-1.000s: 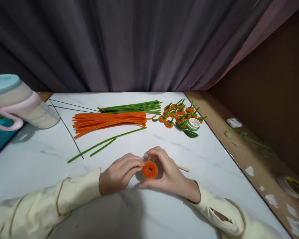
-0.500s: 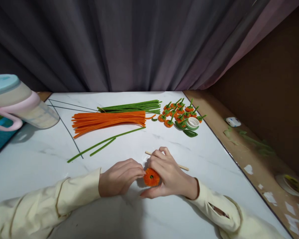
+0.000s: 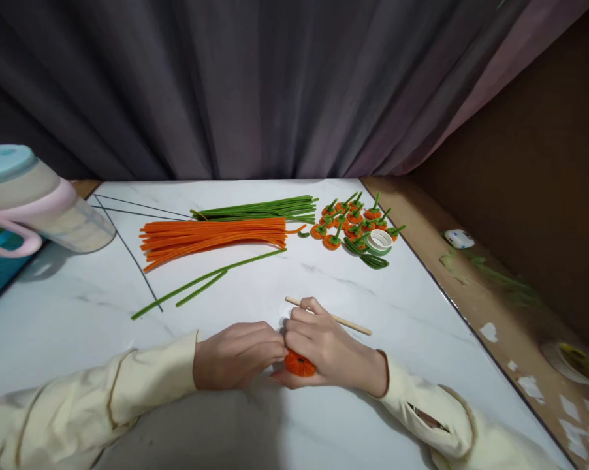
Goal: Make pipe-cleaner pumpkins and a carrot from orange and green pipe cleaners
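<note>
Orange pipe-cleaner pumpkin (image 3: 299,363) sits low on the white tabletop (image 3: 422,339), pinched between left hand (image 3: 236,356) and right hand (image 3: 324,349) (both closed on it), wooden stick (image 3: 346,321) just behind.

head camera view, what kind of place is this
Probably a home craft table. On the white table lie bundles of orange pipe cleaners and green pipe cleaners, plus a pile of small finished pumpkins. Both hands, left and right, hold another pumpkin.
</note>
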Demonstrator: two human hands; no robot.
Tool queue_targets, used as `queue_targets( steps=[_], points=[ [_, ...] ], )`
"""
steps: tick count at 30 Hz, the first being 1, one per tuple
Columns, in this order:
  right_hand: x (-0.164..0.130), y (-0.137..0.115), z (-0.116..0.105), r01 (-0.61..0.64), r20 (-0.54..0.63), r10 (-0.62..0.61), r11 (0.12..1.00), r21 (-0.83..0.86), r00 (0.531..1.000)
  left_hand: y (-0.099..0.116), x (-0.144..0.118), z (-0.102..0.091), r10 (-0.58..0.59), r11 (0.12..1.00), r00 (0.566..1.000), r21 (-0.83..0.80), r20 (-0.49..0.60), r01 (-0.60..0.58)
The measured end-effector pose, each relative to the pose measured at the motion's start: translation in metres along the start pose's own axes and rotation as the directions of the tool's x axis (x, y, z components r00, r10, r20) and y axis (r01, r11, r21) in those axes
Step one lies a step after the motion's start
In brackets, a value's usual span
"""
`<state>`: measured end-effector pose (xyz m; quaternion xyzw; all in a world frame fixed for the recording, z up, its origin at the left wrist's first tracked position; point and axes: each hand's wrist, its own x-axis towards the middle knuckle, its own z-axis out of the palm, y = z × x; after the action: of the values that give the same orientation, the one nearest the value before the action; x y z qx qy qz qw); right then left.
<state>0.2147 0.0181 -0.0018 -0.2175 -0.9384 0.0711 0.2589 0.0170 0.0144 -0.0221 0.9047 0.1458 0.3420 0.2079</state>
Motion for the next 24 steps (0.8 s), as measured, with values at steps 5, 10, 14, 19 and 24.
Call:
queue_targets(
  steps=[5, 10, 14, 19, 24],
  points=[
    [0.0006, -0.0006, 0.0005, 0.029, 0.039, -0.026, 0.995, -0.091, 0.999, -0.0008, 0.0018, 0.0002, 0.022, 1.000, 1.000, 0.010, -0.008, -0.022],
    [-0.0009, 0.0004, 0.0035, 0.061, 0.085, -0.049, 0.988, -0.144, 0.995, -0.0004, -0.0015, 0.0008, -0.004, 1.000, 1.000, 0.006, -0.009, 0.004],
    [-0.0011, 0.0004, 0.0032, 0.060, 0.118, -0.044, 0.989, -0.133, 0.992, 0.0010, -0.0017, 0.0011, -0.026, 0.999, 0.999, -0.047, -0.043, 0.024],
    [-0.0008, 0.0012, 0.0004, -0.022, 0.121, 0.027, 0.999, -0.041, 0.992, 0.0016, 0.0008, 0.0023, -0.025, 0.994, 0.991, -0.111, -0.134, 0.010],
    [-0.0017, 0.0010, 0.0009, -0.116, 0.120, 0.117, 0.993, -0.018, 0.986, 0.0014, 0.0003, 0.0029, 0.007, 0.995, 0.992, -0.102, -0.126, -0.020]
  ],
)
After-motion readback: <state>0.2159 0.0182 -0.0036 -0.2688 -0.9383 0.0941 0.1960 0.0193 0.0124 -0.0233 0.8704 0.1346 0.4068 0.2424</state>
